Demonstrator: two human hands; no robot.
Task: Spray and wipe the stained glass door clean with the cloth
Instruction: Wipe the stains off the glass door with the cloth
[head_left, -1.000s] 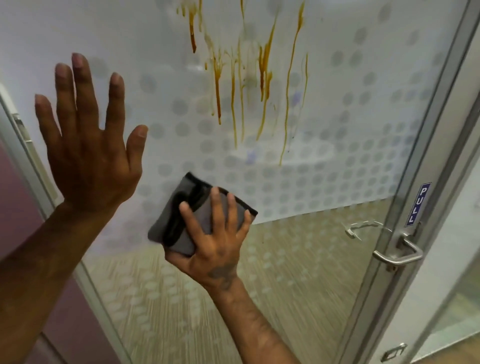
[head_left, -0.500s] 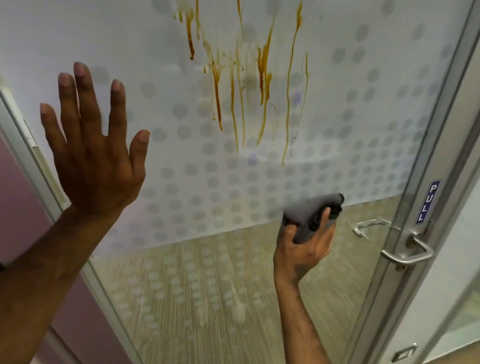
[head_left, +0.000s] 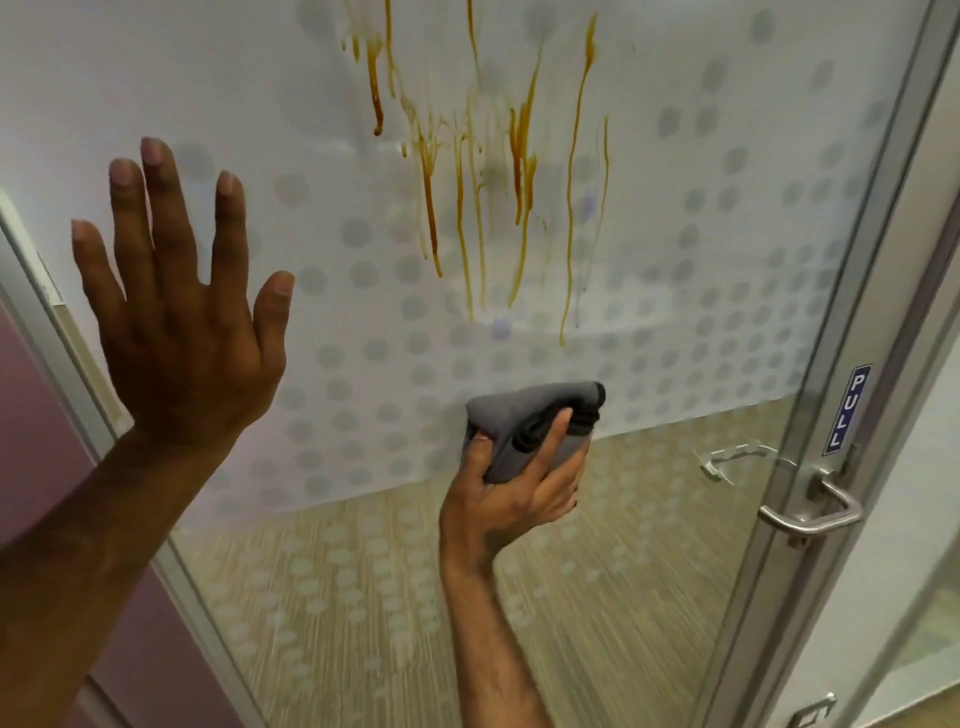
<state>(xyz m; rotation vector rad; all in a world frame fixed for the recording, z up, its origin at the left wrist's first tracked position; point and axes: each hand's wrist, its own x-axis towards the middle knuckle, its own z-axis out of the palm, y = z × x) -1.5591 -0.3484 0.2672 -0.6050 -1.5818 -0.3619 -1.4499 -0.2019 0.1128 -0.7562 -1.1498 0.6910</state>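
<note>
Nearest you, low in the centre of the frame, your right hand (head_left: 514, 483) is clamped around the grey cloth (head_left: 535, 423), thumb on one side and fingers wrapped across the bunched folds. The cloth sits at the lower edge of the frosted band, well below the drips; whether it is touching the pane you cannot tell from here.

At the left of the frame, your left hand (head_left: 182, 322) is spread wide with nothing in it, fingers fanned and pointing up, apparently laid flat against the glass door (head_left: 727, 218) near its left edge.

Farther up, in the upper centre of the frame, the brown stain (head_left: 514, 171) runs down the frosted, dotted glass in several thin streaks, the longest ending just above the cloth. At the right of the frame, the metal handle (head_left: 810, 512) sits below a blue PULL sticker (head_left: 844, 410).

The risks from here:
- No spray bottle shows, so a dry wipe may only smear the streaks wider.
- A balled cloth touches the pane with a small patch and can skip thin drips; flatten it.
- Wiping upward from below may drag residue across clean glass.
- Hard pressure could swing the door if it is unlatched, and your braced palm may leave prints.
</note>
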